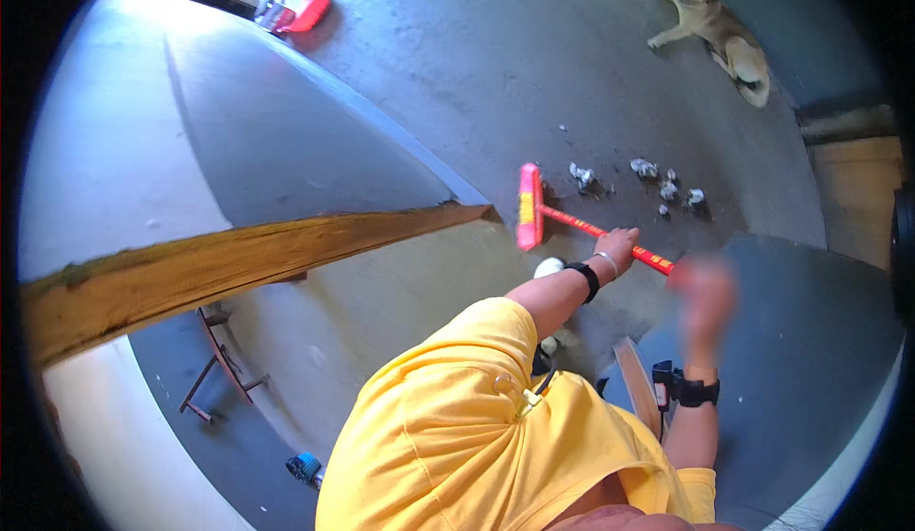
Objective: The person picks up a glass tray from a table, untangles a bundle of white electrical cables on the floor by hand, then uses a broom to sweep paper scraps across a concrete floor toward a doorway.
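A broom (530,206) with a pink and yellow head and a red handle lies across the space in front of me, its head on the concrete floor. My left hand (618,247) is closed around the middle of the red handle. Farther up, at the handle's end, is my right hand (706,298); it is blurred, but the handle runs into its grip. Several crumpled white scraps (644,168) are scattered on the floor to the right of the broom head, with dark crumbs of dirt around them. Another whitish scrap (582,173) lies closer to the head.
A dog (718,27) lies on the floor at the upper right. To the left, a wooden door frame beam (250,263) borders a grey wall (314,145). A red plastic object (307,9) stands beyond that wall. A blue-bristled brush (306,465) is at lower left.
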